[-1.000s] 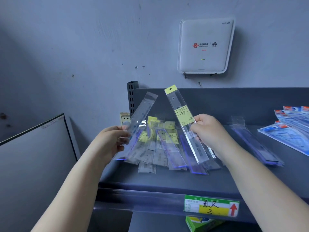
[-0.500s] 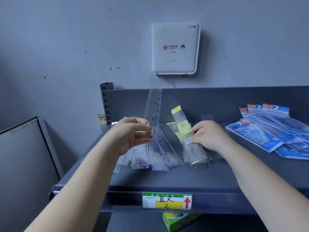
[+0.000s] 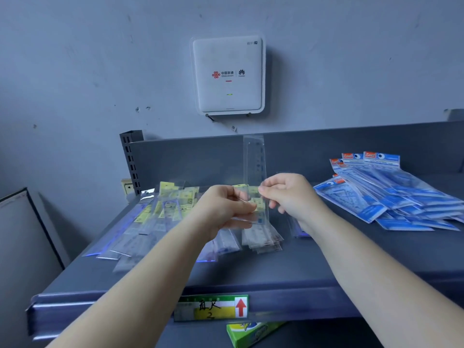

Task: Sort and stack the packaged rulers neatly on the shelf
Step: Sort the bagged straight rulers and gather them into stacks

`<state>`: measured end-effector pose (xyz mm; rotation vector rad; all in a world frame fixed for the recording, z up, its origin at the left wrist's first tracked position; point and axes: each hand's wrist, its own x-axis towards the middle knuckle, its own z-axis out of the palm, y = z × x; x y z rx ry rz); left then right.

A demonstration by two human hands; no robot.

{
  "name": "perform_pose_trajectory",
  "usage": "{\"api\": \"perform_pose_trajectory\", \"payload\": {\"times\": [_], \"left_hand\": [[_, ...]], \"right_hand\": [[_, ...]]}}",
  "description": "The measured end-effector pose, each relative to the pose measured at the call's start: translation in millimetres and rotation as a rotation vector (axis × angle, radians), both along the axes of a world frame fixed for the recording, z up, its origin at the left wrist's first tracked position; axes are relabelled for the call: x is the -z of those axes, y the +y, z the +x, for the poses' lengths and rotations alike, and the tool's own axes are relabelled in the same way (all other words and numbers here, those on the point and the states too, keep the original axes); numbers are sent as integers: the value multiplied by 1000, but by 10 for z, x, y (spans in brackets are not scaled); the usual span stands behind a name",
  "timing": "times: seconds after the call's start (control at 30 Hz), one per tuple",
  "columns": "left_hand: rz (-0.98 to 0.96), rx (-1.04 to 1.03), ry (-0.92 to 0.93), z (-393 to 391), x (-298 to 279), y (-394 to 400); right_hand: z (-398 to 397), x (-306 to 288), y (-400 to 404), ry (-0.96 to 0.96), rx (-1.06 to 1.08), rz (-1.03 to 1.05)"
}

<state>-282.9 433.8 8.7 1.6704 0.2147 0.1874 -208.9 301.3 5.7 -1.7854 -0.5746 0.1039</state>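
Both hands are on it: the left hand point(image 3: 226, 209) and right hand point(image 3: 288, 194) pinch one clear packaged ruler point(image 3: 254, 169) upright above the loose pile point(image 3: 160, 222) on the shelf point(image 3: 313, 262). Best to square its edges first, then lay it flat on a matching stack.

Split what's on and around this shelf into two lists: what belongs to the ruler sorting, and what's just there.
Part of the job:
clear packaged ruler, upright, pinched by left hand and right hand
loose ruler packs
shelf

Just there:
blue-packaged sets
WiFi router
shelf label
green box
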Motion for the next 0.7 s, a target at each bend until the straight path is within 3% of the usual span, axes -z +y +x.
{"api": "perform_pose_trajectory", "payload": {"times": [0.23,0.3,0.4,0.47,0.7], "left_hand": [[112,-38,-42,152,1,-98],[164,-40,-27,189,15,-115],[325,-92,-45,238,40,-141],[409,-126,-71,253,46,-147],[806,-323,-175,3,1,147]], "right_hand": [[247,-7,-478,70,72,-46],[324,33,-568,43,109,-198],[394,107,-582,-97,243,-602],[408,163,-559,-141,294,-709],[202,54,-311,-460,204,-652]]}}
